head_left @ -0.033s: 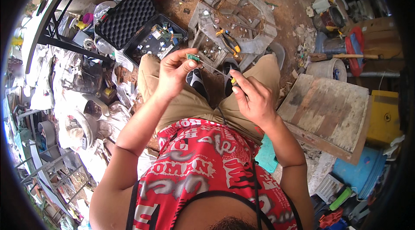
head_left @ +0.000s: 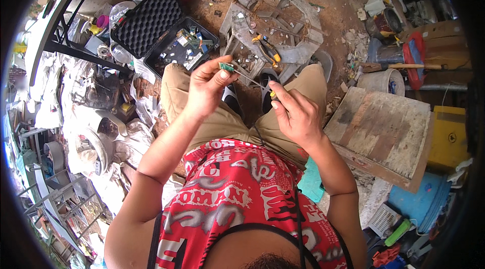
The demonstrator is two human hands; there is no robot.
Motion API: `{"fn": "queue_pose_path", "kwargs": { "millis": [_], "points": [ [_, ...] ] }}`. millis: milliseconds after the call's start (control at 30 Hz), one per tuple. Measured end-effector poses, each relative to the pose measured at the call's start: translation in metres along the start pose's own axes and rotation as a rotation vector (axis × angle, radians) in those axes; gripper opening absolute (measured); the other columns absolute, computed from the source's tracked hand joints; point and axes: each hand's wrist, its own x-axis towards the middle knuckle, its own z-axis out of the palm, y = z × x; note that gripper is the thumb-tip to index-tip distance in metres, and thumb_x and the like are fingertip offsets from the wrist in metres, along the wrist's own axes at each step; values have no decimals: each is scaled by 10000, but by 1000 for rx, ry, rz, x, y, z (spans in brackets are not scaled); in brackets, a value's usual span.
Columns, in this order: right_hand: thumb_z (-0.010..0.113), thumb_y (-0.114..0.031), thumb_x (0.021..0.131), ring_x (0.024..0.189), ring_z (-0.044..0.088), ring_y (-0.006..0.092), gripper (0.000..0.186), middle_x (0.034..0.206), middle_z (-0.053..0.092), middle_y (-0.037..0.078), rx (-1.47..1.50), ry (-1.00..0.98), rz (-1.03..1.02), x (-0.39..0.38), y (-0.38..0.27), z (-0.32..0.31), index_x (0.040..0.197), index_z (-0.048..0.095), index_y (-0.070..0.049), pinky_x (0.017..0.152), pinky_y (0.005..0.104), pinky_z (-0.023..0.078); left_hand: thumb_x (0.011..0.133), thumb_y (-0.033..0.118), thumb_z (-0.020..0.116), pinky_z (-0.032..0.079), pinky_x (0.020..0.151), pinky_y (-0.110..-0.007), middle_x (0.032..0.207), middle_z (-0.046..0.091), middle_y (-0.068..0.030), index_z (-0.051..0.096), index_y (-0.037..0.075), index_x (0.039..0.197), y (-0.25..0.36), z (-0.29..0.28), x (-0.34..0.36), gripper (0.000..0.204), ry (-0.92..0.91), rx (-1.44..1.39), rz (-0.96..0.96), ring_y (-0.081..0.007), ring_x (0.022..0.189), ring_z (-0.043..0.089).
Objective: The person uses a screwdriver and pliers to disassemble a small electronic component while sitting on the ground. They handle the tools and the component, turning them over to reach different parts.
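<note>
Between the thumb and fingers of my left hand [head_left: 206,89] is pinched a small green circuit board [head_left: 226,67], held up above my lap. My right hand [head_left: 299,116] is wrapped round the yellow and dark handle of a screwdriver [head_left: 273,95]. Its thin metal shaft slants up and left to the board; whether the tip touches it, I cannot tell. Most of the handle is hidden by my fingers. Beyond my hands, a pair of pliers [head_left: 272,51] with yellow and dark handles lies open on a grey octagonal frame [head_left: 312,39].
An open black case [head_left: 146,26] with foam in its lid holds circuit boards and small parts, beyond my left hand. At right lie a worn wooden board [head_left: 384,130], a yellow box [head_left: 449,135] and a blue container [head_left: 422,198]. White sacks [head_left: 118,158] crowd the left side.
My left hand has shifted very slightly to the right with the circuit board, which has tilted a little. My right hand and the screwdriver look almost unmoved.
</note>
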Motion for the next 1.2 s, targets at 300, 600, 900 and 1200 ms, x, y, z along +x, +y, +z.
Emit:
{"fn": "queue_pose_path", "kwargs": {
  "millis": [300, 600, 900, 1200],
  "points": [
    [612, -135, 905, 641, 585, 318, 303, 769, 585, 112, -33, -178, 61, 24, -25, -47, 1202, 637, -79, 583, 407, 472, 923, 43, 626, 494, 790, -273, 1002, 696, -113, 684, -16, 1125, 18, -3, 3, 218, -175, 905, 378, -159, 857, 644],
    [637, -125, 875, 639, 587, 281, 357, 774, 566, 77, -158, -108, -52, 31, -36, -43, 1230, 633, -87, 585, 398, 477, 890, -7, 672, 495, 859, -250, 1118, 677, -115, 528, -14, 1329, 10, 0, 11, 462, -30, 384, 180, -93, 931, 617],
    [645, -121, 861, 634, 587, 267, 376, 770, 554, 65, -206, -82, -51, 26, -39, -34, 1236, 633, -99, 581, 390, 485, 853, -70, 691, 489, 770, -197, 1091, 678, -56, 597, -29, 1225, 10, 8, 11, 385, 31, 416, 218, -32, 806, 575],
    [655, -102, 851, 601, 589, 268, 388, 764, 544, 68, -182, -111, -42, 34, -36, -45, 1238, 630, -98, 542, 387, 488, 873, -84, 655, 499, 835, -224, 1119, 679, -66, 588, -14, 1231, 4, 8, 8, 372, 26, 316, 186, -69, 926, 617]
  ]
}}
